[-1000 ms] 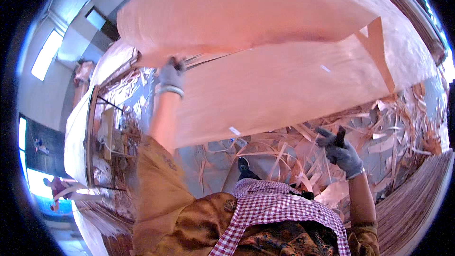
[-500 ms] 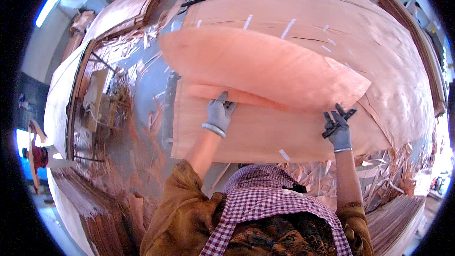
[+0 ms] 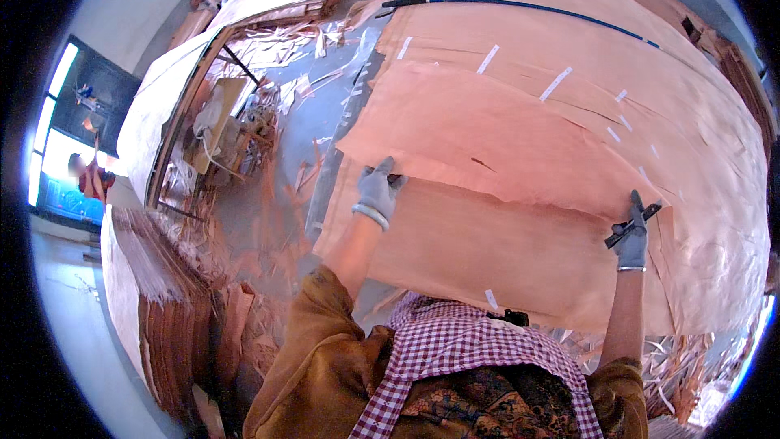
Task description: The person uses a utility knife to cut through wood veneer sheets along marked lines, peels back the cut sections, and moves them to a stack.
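Observation:
A thin reddish wood veneer sheet (image 3: 487,138) lies across a larger pale veneer sheet (image 3: 487,240), its near edge slightly wavy and a small dark split in its middle. My left hand (image 3: 378,191), in a grey glove, pinches that sheet's near left edge between thumb and fingers. At the near right corner is my right hand (image 3: 631,240), also gloved, with dark fingertips. Its fingers are closed round a slim black tool (image 3: 634,225), perhaps a cutter, held crosswise; the index finger points forward along the sheet's edge.
A long thin dark rod (image 3: 528,6) lies across the far part of the stack. White tape strips (image 3: 556,84) dot the veneer. Veneer stacks (image 3: 175,317) stand at the left, beside a metal-framed table (image 3: 187,122). Scraps (image 3: 268,36) litter the floor. Another person (image 3: 93,179) is far left.
The reddish sheet, curled over before, now lies spread nearly flat, showing its split. My right hand has moved right and nearer; my left stays at the edge. The whole view has shifted.

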The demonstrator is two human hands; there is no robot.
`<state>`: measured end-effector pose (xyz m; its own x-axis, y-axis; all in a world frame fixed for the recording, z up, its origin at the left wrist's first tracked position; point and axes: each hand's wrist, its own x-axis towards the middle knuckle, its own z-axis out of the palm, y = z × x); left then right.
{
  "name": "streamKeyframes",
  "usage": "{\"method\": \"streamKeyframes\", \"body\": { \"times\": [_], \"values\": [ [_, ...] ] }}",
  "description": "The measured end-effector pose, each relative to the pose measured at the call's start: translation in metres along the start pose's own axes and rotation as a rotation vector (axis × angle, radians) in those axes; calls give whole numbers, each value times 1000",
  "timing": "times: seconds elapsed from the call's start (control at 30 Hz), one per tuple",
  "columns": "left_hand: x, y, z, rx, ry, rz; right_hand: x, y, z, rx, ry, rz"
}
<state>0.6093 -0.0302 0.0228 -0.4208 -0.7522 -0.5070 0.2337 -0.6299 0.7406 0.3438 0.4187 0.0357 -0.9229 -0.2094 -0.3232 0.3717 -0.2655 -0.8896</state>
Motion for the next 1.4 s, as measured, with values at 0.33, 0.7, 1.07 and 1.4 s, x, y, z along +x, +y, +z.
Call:
{"method": "streamKeyframes", "body": {
  "times": [0.33,0.7,1.07,1.4],
  "values": [
    [-61,86,-7,597,-216,370,-16,-122,-2,-584,-112,-241],
    [6,190,67,235,-457,367,-23,-182,91,-871,-124,-148],
    [100,125,117,839,-428,555,167,-134,88,-880,-3,-183],
    [50,37,-5,1812,92,1116,77,5,138,-1816,-683,-573]
  ]
}}
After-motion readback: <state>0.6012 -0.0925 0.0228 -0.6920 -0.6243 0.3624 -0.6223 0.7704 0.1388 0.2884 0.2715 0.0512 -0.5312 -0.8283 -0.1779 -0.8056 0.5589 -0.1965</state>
